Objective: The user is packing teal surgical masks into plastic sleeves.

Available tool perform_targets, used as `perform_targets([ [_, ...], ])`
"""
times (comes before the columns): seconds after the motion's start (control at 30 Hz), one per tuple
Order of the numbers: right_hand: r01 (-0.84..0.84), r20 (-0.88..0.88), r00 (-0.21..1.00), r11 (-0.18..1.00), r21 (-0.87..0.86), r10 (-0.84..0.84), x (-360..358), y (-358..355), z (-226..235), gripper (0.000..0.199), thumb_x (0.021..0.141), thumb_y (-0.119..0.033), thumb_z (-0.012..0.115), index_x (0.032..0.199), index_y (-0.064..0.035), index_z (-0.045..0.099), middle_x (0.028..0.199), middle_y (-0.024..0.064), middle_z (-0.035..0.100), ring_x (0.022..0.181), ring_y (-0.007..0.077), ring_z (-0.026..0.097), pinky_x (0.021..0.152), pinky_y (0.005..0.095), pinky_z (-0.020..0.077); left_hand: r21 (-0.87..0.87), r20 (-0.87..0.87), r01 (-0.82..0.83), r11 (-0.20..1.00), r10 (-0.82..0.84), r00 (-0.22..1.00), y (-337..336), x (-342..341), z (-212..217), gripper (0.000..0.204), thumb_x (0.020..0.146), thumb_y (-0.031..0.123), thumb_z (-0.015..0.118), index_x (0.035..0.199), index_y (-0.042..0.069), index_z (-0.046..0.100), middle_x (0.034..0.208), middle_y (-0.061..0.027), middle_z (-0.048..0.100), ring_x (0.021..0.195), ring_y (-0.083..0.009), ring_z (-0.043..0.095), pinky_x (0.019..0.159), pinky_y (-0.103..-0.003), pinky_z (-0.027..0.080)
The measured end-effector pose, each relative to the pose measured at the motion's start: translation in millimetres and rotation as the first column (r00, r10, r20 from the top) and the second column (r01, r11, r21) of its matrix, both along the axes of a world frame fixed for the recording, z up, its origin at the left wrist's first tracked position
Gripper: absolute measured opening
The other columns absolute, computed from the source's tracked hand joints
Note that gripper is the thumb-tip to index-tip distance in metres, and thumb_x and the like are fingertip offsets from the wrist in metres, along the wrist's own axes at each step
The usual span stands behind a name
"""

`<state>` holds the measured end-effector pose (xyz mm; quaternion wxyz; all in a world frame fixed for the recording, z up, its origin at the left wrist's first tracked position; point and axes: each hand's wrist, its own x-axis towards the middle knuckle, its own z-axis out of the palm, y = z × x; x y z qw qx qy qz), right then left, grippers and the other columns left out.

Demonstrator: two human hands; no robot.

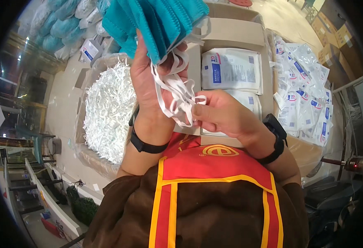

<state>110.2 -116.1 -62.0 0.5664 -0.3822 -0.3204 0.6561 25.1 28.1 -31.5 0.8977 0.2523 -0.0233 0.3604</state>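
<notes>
A fanned stack of teal face masks (156,25) is gripped in my left hand (146,78), raised above the boxes. White elastic ear loops (175,93) dangle from the stack in a loose tangle. My right hand (220,113) pinches some of these loops between thumb and fingers, below and to the right of the masks. Past my right hand, an open cardboard box (231,31) holds white printed packets (233,70) in flat piles. Part of the nearer packets is hidden by my right hand.
To the left stands a plastic-lined box heaped with white strips (109,111). Another lined box, full of loose white packets (303,91), is at the right. Filled bags (66,27) lie at the far left, and brown cartons (334,45) stand at the far right.
</notes>
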Motion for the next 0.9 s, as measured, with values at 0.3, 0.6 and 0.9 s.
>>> perform_targets([
  [0.3,-0.029,0.112,0.993,0.992,-0.122,0.043,26.4,-31.5,-4.4,0.023,0.097,-0.023,0.055,0.086,-0.0027,0.060,0.068,-0.0023,0.051,0.052,0.0014,0.038,0.045,0.0166,0.0276,0.045,0.164,-0.018,0.999,0.010,0.986,31.3,-28.9,5.5,0.035,0.092,0.028,0.057,0.113,0.000,0.060,0.103,-0.0162,0.067,0.082,-0.0253,0.066,0.072,-0.037,0.059],
  [0.6,-0.146,0.712,0.695,0.950,0.275,-0.100,64.4,-49.4,47.8,0.020,0.096,-0.020,0.057,0.088,-0.0025,0.059,0.070,0.0038,0.056,0.062,0.0123,0.053,0.057,0.0262,0.0438,0.930,-0.355,0.367,0.001,0.257,0.899,7.7,-54.5,37.6,0.064,0.071,0.024,0.081,0.124,0.002,0.053,0.105,-0.0113,0.068,0.097,-0.0230,0.066,0.084,-0.033,0.051],
  [0.9,-0.274,0.963,0.252,0.961,-0.022,0.093,67.2,-73.8,89.3,0.017,0.088,-0.021,0.063,0.084,-0.0037,0.061,0.071,0.0129,0.059,0.067,0.0327,0.060,0.060,0.0361,0.0460,0.720,-0.613,0.631,-0.289,0.162,0.773,-5.1,-62.4,53.3,0.073,0.071,0.032,0.076,0.132,0.008,0.045,0.102,-0.0181,0.064,0.086,-0.0409,0.064,0.075,-0.042,0.052],
])
